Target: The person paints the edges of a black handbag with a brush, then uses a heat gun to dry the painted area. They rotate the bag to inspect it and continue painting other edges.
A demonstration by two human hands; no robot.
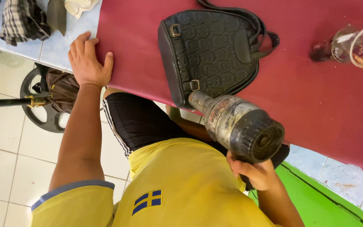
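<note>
Heat gun (238,124) — handle hidden by right hand (255,172)

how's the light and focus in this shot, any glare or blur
Head view: even daylight, soft shadows only. The black bag on the red cloth is sharp; the heat gun in the right hand looms large and slightly soft. Mild glare on the glass.
</note>
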